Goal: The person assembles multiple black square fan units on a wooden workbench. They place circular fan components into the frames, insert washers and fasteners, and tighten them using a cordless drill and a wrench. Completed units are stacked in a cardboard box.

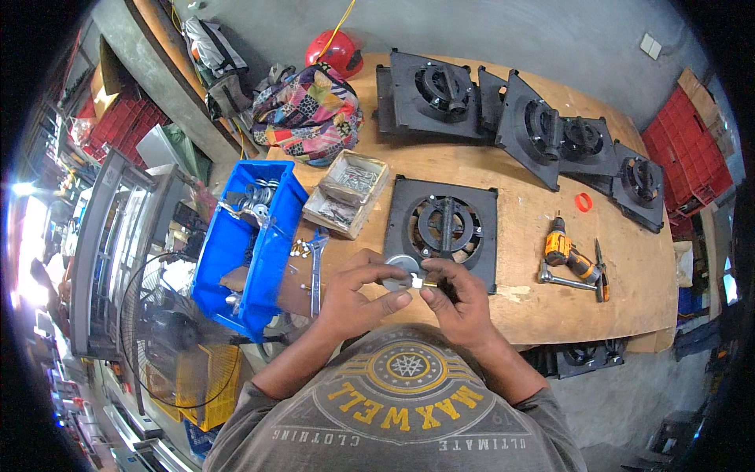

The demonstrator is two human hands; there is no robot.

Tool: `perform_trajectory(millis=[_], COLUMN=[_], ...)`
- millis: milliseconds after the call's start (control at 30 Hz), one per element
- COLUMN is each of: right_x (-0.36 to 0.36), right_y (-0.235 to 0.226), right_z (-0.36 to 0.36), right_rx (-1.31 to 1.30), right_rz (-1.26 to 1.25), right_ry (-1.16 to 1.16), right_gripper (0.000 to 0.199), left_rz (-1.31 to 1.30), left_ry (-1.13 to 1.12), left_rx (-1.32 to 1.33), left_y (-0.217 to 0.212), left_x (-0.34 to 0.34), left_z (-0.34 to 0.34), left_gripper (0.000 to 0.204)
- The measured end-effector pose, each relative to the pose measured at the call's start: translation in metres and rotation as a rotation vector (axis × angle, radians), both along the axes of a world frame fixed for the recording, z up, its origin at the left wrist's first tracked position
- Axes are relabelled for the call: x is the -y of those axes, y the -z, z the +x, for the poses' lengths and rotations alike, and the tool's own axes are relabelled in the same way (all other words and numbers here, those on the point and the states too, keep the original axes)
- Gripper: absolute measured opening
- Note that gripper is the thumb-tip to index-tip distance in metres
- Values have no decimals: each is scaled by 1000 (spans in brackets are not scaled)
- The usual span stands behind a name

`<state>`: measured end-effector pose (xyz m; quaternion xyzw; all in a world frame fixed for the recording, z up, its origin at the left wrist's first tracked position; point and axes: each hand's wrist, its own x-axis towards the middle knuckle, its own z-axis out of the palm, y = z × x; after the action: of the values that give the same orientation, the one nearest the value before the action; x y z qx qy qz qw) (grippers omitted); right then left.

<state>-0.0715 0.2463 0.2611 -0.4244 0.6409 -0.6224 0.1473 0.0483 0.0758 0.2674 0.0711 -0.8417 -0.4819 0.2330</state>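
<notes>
My left hand pinches a round silver metal disc between thumb and fingers. Close beside it, the thumb and fingers of my right hand grip a small brass-coloured fitting with a white end. The white end meets the disc's near edge; whether the two are joined I cannot tell. Both hands are just in front of my shirt, over the near table edge. Right beyond them a square black frame lies flat, with a round slotted ring and a central bar in it.
Left of the frame are a divided wooden box of small metal parts, a wrench and a blue bin. On the right lie a drill, ratchet, pliers and red ring. Several black frames lean together behind.
</notes>
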Motion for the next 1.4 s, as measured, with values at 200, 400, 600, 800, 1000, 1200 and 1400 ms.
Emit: perform_trajectory(millis=[200, 400, 600, 800, 1000, 1200, 1400], right_x=[-32, -54, -62, -58, -52, -55, -53], right_y=[-5, -7, -3, 12, 23, 14, 0], right_z=[-9, -18, -23, -22, -25, -35, -36], right_rx=[-146, -163, -135, 5, 112, 28, -98], right_rz=[21, 112, 181, 44, -73, -20, 32], right_ry=[-29, -44, 5, 116, 162, 79, 21], right_gripper=[35, 31, 23, 18, 18, 17, 16], left_rz=[286, 112, -119, -257, -263, -75, -79], left_ry=[156, 218, 153, 76, 101, 29, 206], left_rx=[69, -24, -26, -75, -140, -9, 58], left_y=[3, -4, -8, -1, -2, -5, -3], left_x=[-24, -37, -46, -56, -48, -28, -32], left_z=[-20, -32, -36, -40, -36, -42, -50], left_gripper=[30, 23, 18, 19, 21, 25, 28])
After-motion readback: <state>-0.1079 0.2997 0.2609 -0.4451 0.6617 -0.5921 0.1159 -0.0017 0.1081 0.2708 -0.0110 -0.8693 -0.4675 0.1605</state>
